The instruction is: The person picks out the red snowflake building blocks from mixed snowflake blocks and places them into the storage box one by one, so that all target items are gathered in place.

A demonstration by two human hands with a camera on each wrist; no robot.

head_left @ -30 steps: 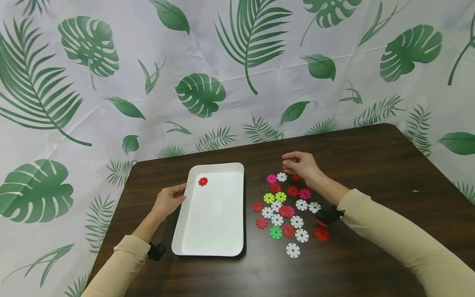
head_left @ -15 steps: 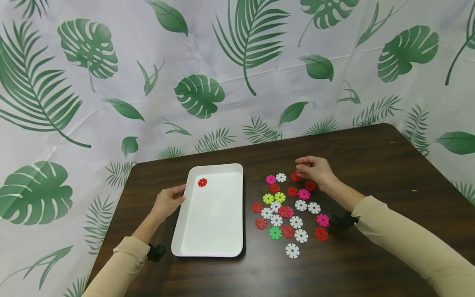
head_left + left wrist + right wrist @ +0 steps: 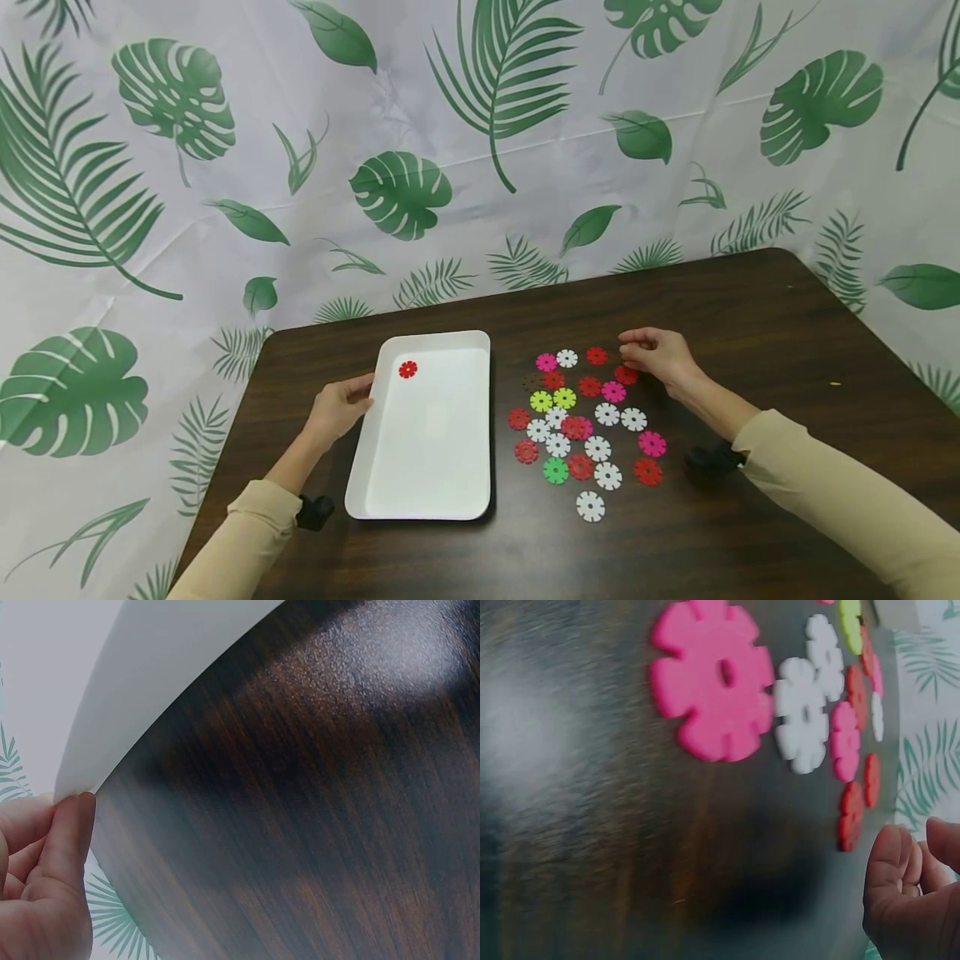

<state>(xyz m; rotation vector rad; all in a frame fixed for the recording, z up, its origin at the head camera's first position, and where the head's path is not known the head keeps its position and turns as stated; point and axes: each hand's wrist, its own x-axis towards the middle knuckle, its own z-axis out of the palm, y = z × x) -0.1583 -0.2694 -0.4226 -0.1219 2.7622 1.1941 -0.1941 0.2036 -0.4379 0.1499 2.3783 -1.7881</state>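
The red notched disc (image 3: 626,377) lies just below the fingertips of your right hand (image 3: 662,358), the nearer one; its thumb and fingers curve with a gap, pinching nothing visible. Your left hand (image 3: 337,408) pinches the white rectangular tray (image 3: 431,442), which lies to that hand's right. Against the earlier frame, your right hand sits farther right, clear of another red disc (image 3: 597,356)

— How is the table (image 3: 705,533) viewed?
— Forward and downward from the head; closely from each wrist.
— What is shared?
— The tray (image 3: 429,433) by head and left wrist; discs (image 3: 697,686) by head and right.
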